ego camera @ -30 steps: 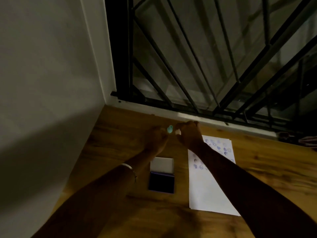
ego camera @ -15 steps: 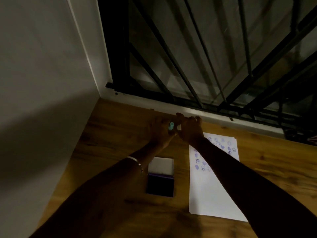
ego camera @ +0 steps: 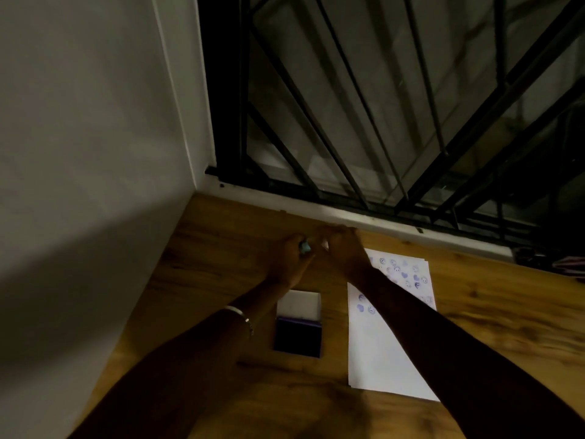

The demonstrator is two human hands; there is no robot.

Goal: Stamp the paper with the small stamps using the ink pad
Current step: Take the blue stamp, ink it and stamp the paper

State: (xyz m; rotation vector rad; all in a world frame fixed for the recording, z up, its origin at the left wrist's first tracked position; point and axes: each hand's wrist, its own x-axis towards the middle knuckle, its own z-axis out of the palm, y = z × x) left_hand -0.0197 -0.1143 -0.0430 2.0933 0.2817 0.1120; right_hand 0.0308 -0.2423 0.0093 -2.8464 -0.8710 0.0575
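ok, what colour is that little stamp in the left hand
Light turquoise blue. The small stamp peeks out of the left hand in the head view.
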